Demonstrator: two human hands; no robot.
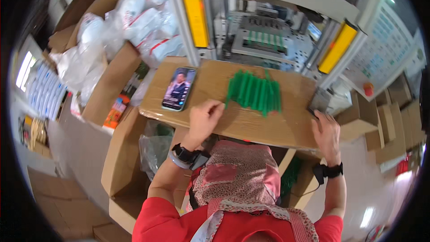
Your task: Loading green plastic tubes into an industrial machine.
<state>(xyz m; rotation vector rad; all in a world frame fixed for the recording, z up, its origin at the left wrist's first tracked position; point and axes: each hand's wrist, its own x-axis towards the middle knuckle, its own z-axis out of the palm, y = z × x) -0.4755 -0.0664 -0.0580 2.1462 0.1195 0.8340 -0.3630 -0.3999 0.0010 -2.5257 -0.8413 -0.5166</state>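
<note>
Pictured with left hand [204, 118] near green strips [253, 90] on the counter [282, 127], fingers curled, any hold impossible to tell; with right hand [327, 134] at the right end, fingers loosely open, gripping nothing visible beside a grey box [320, 100].

Factory workshop: machine [262, 23], cardboard boxes [114, 85]

Green strips [254, 92] lie side by side on cardboard [206, 92].

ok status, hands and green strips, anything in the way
Left hand curled beside green strips. Right hand by grey box. Strips bunched on cardboard. Phone left, clear of strips.
</note>
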